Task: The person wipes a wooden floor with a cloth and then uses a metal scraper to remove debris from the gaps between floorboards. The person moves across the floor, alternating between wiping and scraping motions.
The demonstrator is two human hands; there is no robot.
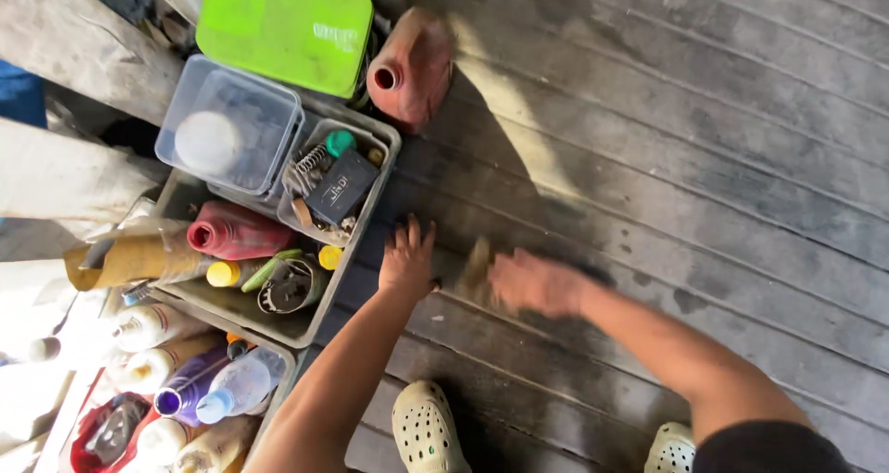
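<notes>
left hand: flat, fingers spread, arm extended | right hand: blurred, grip unclear

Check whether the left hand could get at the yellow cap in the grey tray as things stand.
Probably yes. The left hand rests flat on the floor boards right beside the grey tray, and the yellow cap lies just inside that wall, uncovered from above. Nothing sits between them but the low rim.

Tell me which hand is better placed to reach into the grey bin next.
Left, probably. The left hand rests on the floor boards right beside the grey bin, fingers spread. The right hand is farther from it, blurred, apparently holding a small brownish object.
</notes>
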